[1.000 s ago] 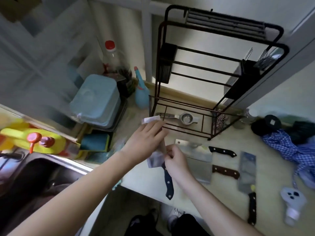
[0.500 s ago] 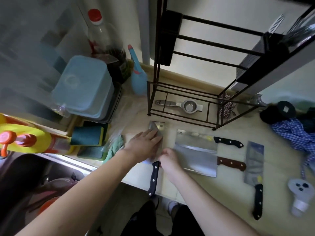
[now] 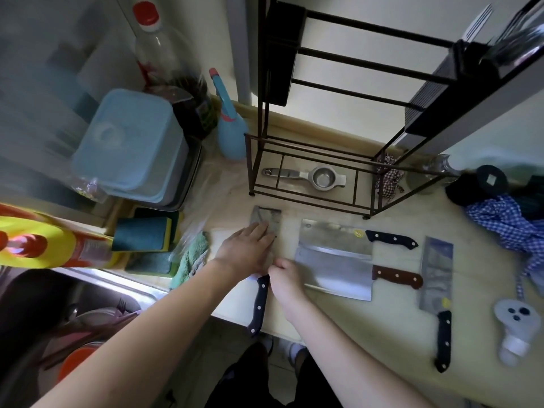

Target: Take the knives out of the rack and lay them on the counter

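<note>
A cleaver with a black handle lies on the counter, its blade pointing to the rack and its handle sticking out over the front edge. My left hand rests flat on the blade. My right hand touches the knife where blade meets handle. To the right lie two overlapping cleavers, one black-handled and one brown-handled. Further right lies a narrower black-handled cleaver. The black wire rack stands behind them.
A metal squeezer lies in the rack's base. Left of the rack stand a blue spray bottle, a bottle with a red cap, blue tubs and sponges. The sink is at lower left. Checked cloth and a white controller lie right.
Both hands brought the cleaver down from above the counter and laid it flat. The view has tilted down and closer to the counter.
</note>
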